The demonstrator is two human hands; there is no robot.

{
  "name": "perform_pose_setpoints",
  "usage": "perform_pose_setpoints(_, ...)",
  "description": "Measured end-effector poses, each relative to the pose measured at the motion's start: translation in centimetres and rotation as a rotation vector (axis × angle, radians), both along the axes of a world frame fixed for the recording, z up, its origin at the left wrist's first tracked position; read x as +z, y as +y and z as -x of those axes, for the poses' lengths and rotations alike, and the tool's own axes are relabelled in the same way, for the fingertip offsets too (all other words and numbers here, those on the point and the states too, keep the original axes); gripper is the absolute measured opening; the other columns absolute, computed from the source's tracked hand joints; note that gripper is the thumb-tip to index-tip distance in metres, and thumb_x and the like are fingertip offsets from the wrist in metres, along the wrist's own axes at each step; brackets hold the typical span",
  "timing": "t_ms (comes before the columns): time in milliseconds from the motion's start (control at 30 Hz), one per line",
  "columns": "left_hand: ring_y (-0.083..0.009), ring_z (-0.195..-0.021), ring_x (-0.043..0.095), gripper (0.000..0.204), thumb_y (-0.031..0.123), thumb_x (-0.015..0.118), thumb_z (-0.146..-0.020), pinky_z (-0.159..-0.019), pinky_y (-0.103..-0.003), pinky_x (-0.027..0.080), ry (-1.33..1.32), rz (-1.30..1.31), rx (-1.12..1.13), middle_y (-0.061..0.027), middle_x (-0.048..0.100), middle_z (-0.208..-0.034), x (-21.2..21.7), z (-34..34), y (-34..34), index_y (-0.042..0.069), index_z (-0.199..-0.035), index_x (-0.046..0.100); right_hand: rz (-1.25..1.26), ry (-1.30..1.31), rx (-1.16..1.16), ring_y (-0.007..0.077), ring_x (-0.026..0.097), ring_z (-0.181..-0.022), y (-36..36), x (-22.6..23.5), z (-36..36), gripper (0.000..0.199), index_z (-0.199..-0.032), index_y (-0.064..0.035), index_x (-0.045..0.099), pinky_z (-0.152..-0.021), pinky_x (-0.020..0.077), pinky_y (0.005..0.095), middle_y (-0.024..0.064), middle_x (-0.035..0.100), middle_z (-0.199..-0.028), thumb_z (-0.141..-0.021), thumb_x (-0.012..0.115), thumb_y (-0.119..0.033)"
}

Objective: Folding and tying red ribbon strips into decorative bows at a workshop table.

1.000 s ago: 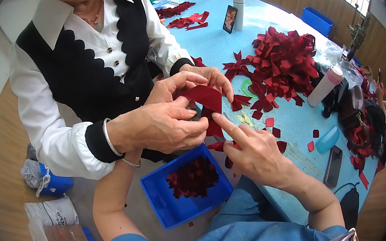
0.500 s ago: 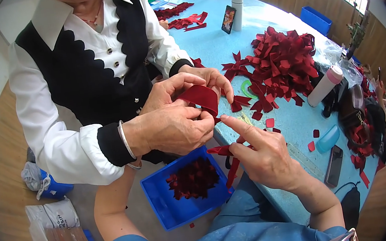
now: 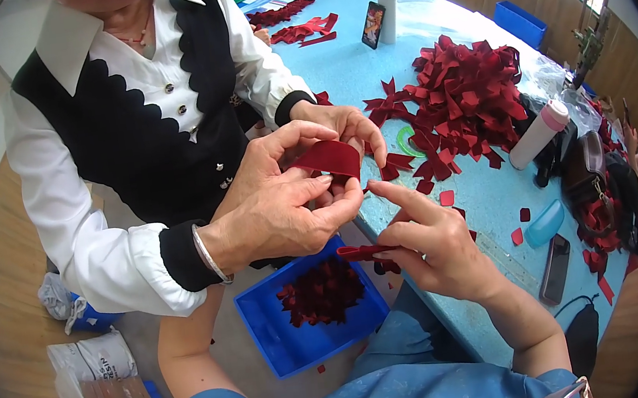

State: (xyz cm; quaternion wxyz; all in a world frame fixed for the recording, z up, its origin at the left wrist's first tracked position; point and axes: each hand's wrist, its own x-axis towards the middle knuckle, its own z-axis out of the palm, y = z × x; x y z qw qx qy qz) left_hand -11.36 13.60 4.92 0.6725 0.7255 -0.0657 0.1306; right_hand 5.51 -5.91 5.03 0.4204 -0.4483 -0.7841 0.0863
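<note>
A wide dark-red velvet ribbon (image 3: 330, 159) is bent into a loop at the centre. My left hand (image 3: 262, 160) reaches in beneath a co-worker's sleeve, its fingers around the loop; its wrist is hidden. The co-worker's braceleted right hand (image 3: 281, 218) pinches the near end of the loop. The co-worker's left hand (image 3: 345, 124) is at its far side. Just right of these, my right hand (image 3: 438, 248) grips a folded red ribbon strip (image 3: 360, 253) between thumb and fingers. Its index finger points out toward the loop, apart from it.
Below the hands stands a blue bin (image 3: 275, 354) holding dark-red pieces. On the light-blue table (image 3: 488, 201) lie a heap of red bows (image 3: 467, 99), a green ring (image 3: 406, 142), a pink-capped bottle (image 3: 538, 134), a phone (image 3: 554, 270) and a turquoise case (image 3: 544, 224). A propped phone (image 3: 373, 25) stands farther back.
My right hand has shifted slightly, and the long strip end hanging below it no longer shows. The co-worker's right hand has moved slightly; the ribbon loop is held in nearly the same place.
</note>
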Motion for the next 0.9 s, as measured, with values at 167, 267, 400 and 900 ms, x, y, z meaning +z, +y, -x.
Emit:
perform_pose_setpoints(167, -0.0117, -0.071, 0.065, 0.035, 0.016, 0.068, -0.089, -0.067, -0.023, 0.054, -0.029, -0.125, 0.150, -0.0098, 0.072, -0.095, 0.5, -1.5, -1.1, 0.001, -0.120, 0.062, 0.187, 0.152, 0.091, 0.0202, 0.069, -0.082, 1.2, -0.8, -0.5, 0.015, -0.085, 0.0000, 0.069, -0.069, 0.0545, 0.0314, 0.0203, 0.060, -0.130, -0.072, 0.076, 0.003)
perform_pose_setpoints(267, -0.0106, -0.070, 0.065, 0.037, 0.015, 0.071, -0.088, -0.065, -0.023, 0.054, -0.048, -0.203, 0.239, -0.0089, 0.072, -0.093, 1.1, -0.3, -1.5, 0.001, -0.121, 0.062, 0.281, 0.191, 0.137, 0.0195, 0.069, -0.084, 1.2, -0.9, -0.6, 0.015, -0.087, -0.0006, 0.071, -0.070, 0.0540, 0.0303, 0.0202, 0.060, -0.130, -0.073, 0.078, 0.002)
perform_pose_setpoints(400, -0.0095, -0.069, 0.065, 0.040, 0.014, 0.073, -0.087, -0.064, -0.022, 0.054, -0.070, -0.280, 0.322, -0.0080, 0.073, -0.092, 1.6, -0.2, -2.4, 0.001, -0.122, 0.061, 0.230, 0.298, 0.257, 0.0191, 0.070, -0.088, 1.2, -1.1, -0.4, 0.014, -0.088, -0.0005, 0.072, -0.071, 0.0544, 0.0298, 0.0195, 0.060, -0.132, -0.075, 0.078, 0.000)
perform_pose_setpoints(900, -0.0102, -0.079, 0.065, 0.032, -0.002, 0.054, -0.095, -0.072, -0.020, 0.053, -0.008, -0.142, 0.513, -0.0078, 0.069, -0.097, 1.5, 0.9, -3.8, 0.003, -0.127, 0.052, 0.313, 0.545, 0.387, 0.0198, 0.070, -0.093, 1.1, -2.1, 0.0, 0.011, -0.085, 0.0031, 0.070, -0.081, 0.0543, 0.0321, 0.0246, 0.052, -0.140, -0.077, 0.078, 0.000)
